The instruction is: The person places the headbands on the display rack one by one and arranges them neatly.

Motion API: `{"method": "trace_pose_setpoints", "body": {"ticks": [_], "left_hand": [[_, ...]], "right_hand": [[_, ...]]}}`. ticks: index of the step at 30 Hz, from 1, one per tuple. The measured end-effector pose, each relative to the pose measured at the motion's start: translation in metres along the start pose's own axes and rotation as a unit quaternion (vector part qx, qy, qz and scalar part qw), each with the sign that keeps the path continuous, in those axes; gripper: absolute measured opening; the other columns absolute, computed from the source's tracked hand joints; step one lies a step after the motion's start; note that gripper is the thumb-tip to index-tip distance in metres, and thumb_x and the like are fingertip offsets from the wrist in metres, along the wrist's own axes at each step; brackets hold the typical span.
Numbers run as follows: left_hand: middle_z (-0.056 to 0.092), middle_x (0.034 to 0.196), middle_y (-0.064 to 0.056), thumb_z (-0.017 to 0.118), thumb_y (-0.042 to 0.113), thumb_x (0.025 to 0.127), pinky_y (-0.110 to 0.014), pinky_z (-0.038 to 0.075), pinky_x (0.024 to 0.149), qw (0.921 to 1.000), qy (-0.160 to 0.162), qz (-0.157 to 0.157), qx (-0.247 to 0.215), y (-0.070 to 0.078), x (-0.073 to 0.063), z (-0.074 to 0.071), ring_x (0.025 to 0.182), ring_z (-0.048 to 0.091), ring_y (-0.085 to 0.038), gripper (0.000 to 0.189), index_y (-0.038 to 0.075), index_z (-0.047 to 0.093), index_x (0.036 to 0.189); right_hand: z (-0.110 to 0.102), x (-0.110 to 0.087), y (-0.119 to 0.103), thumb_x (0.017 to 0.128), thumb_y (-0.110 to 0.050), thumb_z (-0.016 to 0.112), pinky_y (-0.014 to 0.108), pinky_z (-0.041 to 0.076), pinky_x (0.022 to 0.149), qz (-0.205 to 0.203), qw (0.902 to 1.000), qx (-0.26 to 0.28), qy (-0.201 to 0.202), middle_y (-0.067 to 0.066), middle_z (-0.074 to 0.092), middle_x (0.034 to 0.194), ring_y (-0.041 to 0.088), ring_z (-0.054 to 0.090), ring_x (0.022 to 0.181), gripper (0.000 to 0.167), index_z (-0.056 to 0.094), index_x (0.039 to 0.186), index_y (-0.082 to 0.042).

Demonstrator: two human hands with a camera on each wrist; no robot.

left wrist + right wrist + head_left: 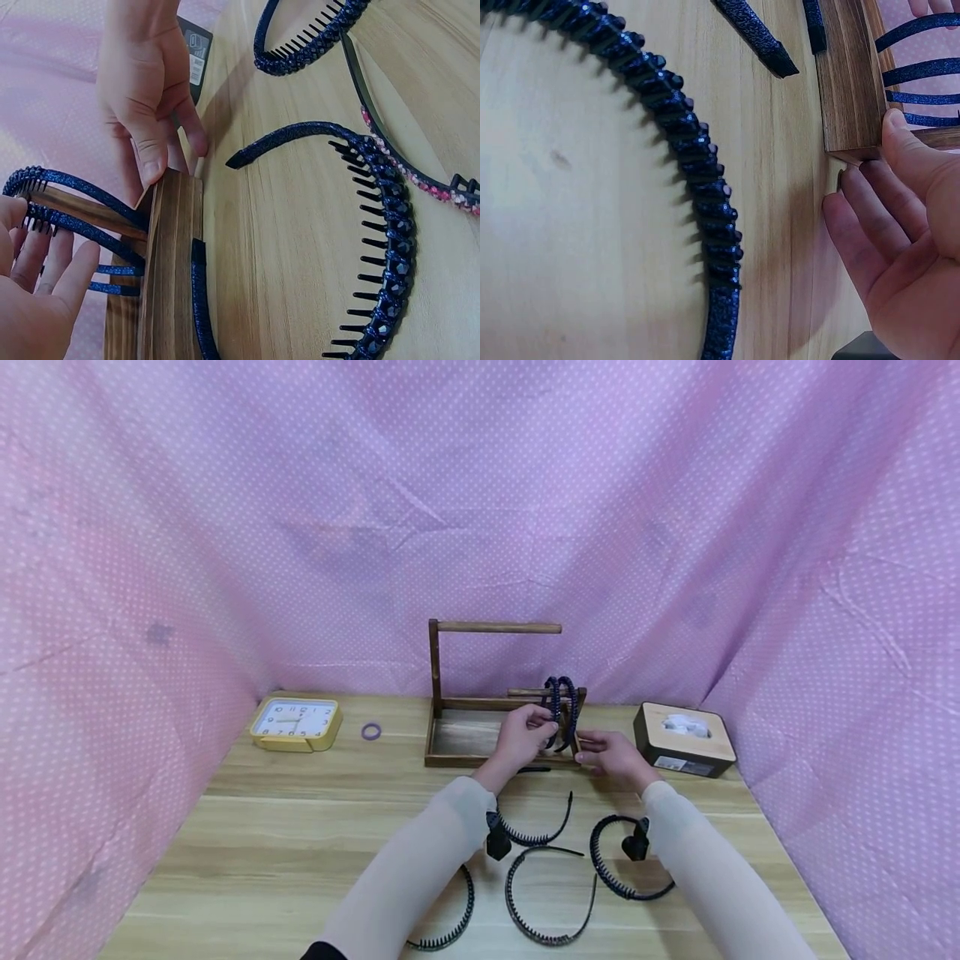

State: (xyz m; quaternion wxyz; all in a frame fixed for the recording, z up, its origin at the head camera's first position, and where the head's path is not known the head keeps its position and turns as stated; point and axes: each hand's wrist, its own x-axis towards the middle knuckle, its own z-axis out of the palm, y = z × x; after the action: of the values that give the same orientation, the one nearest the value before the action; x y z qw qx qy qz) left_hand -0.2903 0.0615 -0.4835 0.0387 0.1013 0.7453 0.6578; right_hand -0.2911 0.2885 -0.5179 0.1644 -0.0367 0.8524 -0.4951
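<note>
Two navy beaded headbands (pixel 572 718) with comb teeth hang side by side over the short rod of a wooden rack (pixel 450 761). My left hand (pixel 522 737) pinches the left one of the pair, its fingers under the toothed top in the left wrist view. At the rack's right front corner, my right hand (pixel 613 754) grips the wood. The right wrist view shows its thumb on the frame's edge and the other fingers round the outer side. The headbands' lower ends reach down inside the rack's tray.
Several loose headbands lie in front of the rack, among them a navy one (pixel 394 247) and one with pink stones (pixel 405 165). A tissue box (pixel 686 740) stands at right. A yellow clock (pixel 296 723) and a purple ring (pixel 371 731) lie at left. A pink dotted curtain (pixel 360 527) surrounds the table.
</note>
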Motion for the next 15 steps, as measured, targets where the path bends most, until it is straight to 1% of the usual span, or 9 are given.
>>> {"method": "trace_pose_setpoints", "body": {"ticks": [6, 11, 15], "left_hand": [[0.070, 0.100, -0.008, 0.074, 0.012, 0.096, -0.027, 0.061, 0.069, 0.9999, 0.003, -0.008, -0.007, 0.000, 0.000, 0.001, 0.083, 0.065, -0.011, 0.022, 0.005, 0.071, 0.116], [0.072, 0.103, -0.007, 0.075, 0.017, 0.095, -0.027, 0.061, 0.071, 1.0000, -0.001, -0.006, -0.001, -0.002, 0.000, -0.002, 0.088, 0.067, -0.013, 0.026, 0.007, 0.072, 0.118], [0.073, 0.108, -0.004, 0.075, 0.023, 0.095, -0.028, 0.059, 0.077, 0.9995, -0.008, -0.002, 0.031, -0.001, -0.002, -0.011, 0.097, 0.068, -0.015, 0.029, 0.011, 0.072, 0.121]], "right_hand": [[0.001, -0.001, 0.001, 0.100, -0.011, 0.067, 0.037, 0.060, 0.087, 0.006, 1.0000, -0.001, 0.006, 0.026, 0.053, 0.148, 0.037, 0.062, 0.127, 0.059, 0.044, 0.153, 0.000], [0.002, -0.001, 0.000, 0.100, -0.009, 0.066, 0.038, 0.060, 0.086, 0.004, 1.0000, 0.003, 0.005, 0.027, 0.053, 0.148, 0.037, 0.062, 0.127, 0.058, 0.043, 0.153, 0.002], [0.001, -0.001, 0.000, 0.100, -0.010, 0.067, 0.038, 0.060, 0.085, 0.005, 0.9999, 0.007, 0.007, 0.027, 0.053, 0.148, 0.035, 0.063, 0.125, 0.059, 0.043, 0.152, 0.003]]}}
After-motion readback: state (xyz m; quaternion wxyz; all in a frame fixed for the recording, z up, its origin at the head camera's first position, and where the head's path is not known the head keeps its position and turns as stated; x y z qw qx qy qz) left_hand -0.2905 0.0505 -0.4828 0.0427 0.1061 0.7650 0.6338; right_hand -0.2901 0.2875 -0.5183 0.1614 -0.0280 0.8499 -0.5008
